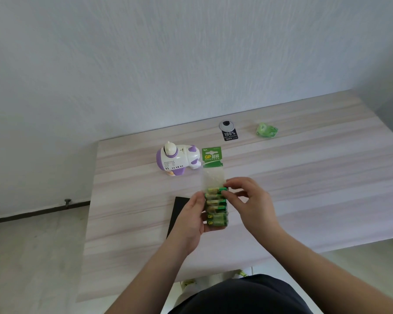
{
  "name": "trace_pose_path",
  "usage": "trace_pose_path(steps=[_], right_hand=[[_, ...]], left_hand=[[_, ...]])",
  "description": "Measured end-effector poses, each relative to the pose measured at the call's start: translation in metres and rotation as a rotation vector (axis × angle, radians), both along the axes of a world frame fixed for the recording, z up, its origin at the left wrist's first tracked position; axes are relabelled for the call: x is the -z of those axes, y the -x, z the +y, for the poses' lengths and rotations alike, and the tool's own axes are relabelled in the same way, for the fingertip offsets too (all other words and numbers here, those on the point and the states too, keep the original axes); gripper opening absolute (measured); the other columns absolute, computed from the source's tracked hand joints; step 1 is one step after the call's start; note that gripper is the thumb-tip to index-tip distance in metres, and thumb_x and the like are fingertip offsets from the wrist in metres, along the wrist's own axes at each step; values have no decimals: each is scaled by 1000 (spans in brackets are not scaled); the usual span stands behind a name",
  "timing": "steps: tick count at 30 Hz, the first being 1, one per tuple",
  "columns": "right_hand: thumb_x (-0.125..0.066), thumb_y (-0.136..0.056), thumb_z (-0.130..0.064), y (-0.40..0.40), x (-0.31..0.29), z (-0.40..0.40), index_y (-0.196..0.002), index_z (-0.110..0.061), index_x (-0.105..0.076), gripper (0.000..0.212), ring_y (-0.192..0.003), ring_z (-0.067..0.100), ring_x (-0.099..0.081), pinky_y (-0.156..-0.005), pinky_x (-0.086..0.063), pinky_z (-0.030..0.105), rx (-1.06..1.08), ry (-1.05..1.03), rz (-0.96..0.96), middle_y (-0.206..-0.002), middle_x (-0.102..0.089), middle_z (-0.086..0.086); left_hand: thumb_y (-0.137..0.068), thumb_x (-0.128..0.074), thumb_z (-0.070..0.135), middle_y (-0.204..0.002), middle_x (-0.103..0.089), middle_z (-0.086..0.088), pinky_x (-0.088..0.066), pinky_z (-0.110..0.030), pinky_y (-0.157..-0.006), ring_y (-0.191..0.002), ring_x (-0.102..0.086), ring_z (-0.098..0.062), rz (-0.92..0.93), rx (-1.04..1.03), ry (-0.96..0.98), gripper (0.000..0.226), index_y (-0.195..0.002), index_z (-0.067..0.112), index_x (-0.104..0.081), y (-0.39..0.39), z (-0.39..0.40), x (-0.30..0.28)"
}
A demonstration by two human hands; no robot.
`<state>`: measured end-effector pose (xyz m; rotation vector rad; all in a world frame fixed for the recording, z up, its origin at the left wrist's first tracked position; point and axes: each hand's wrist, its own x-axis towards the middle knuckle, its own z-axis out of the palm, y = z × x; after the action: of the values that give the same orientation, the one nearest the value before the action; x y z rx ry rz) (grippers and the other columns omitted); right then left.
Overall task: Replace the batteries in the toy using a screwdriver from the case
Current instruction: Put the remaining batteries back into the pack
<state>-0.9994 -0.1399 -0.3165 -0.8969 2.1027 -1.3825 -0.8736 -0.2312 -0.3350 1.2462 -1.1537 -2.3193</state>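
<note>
A green strip pack of batteries [214, 207] is held upright above the table. My left hand [191, 223] grips its lower left side. My right hand [250, 200] pinches the top battery at the pack's right edge with fingertips. The pack's green header card [212, 157] and an emptied clear section stick up beyond my fingers. The white and purple toy [177, 159] lies on its side on the table, left of the card. A flat black case [179, 211] lies under my left hand, mostly hidden. No screwdriver is visible.
A wooden table [304, 189] stands against a white wall. A round grey cable grommet with a black label [228, 130] sits at the back edge. A small green plastic object [267, 130] lies to its right. The floor shows at left.
</note>
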Motion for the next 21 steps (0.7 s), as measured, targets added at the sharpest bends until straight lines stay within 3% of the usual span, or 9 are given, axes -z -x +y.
trace_pose_path(steps=[6, 10, 14, 17, 21], right_hand=[[-73, -83, -21, 1, 1, 0, -99, -27, -71, 16, -89, -10, -54, -69, -39, 2, 0, -31, 152, -88, -63, -21], [-72, -85, -22, 2, 5, -1, -98, -26, -72, 13, -90, -14, -52, -71, -37, 0, 7, -61, 176, -88, -63, -21], [-66, -89, -25, -2, 12, -2, -105, -26, -73, 17, -90, -10, -54, -74, -39, 1, -5, -58, 220, -101, -62, -18], [-61, -93, -24, -9, 15, -5, -112, -31, -70, 22, -94, -3, -59, -77, -46, 6, -3, -69, 115, -113, -61, -20], [-53, -97, -22, -21, 9, -9, -121, -33, -65, 29, -95, -8, -62, -79, -51, 10, -11, -54, -213, -106, -68, -21]], left_hand=[[-102, -36, 42, -107, -71, -12, -57, -49, -73, -98, -68, -38, -41, 12, 49, 32, -110, 29, -64, 5, 2, 0], [-100, -37, 43, -106, -71, -10, -58, -50, -73, -97, -69, -35, -65, 12, 72, 32, -108, 28, -64, 7, 0, 0], [-100, -40, 41, -103, -71, -4, -59, -52, -75, -96, -70, -30, -78, -17, 115, 26, -103, 30, -64, 7, -4, 0], [-101, -42, 39, -100, -71, -1, -59, -48, -79, -96, -70, -24, -116, -41, 157, 23, -102, 30, -63, 6, -7, 1], [-101, -44, 35, -103, -70, -10, -58, -51, -82, -97, -69, -28, -125, -50, 183, 24, -104, 21, -63, 4, -12, 2]])
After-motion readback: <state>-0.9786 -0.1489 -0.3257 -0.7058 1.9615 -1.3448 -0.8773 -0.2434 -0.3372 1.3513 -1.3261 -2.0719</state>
